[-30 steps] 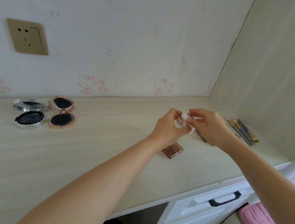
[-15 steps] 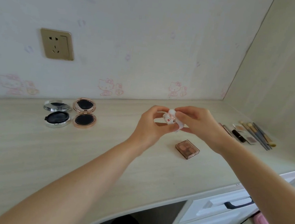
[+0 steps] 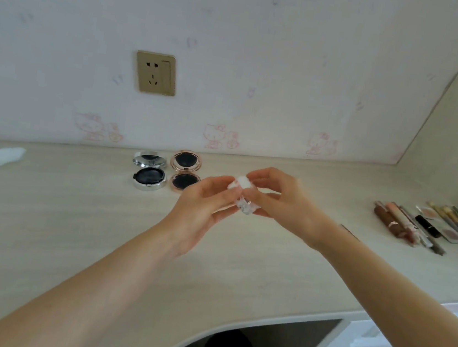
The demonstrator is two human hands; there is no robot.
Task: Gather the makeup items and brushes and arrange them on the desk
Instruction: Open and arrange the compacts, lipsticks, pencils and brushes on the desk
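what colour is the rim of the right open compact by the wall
Rose gold, around a black inside; the right compact shows best in the head view, the only one.

Head view, looking down, near desk (image 3: 43, 222)

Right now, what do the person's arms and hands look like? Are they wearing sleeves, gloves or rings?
Both forearms are bare up to the picture's edge, so no sleeves show. The left hand and right hand wear no gloves, and I see no rings, watch or bracelet. The picture is a bit blurry, so the nails are too unclear to describe.
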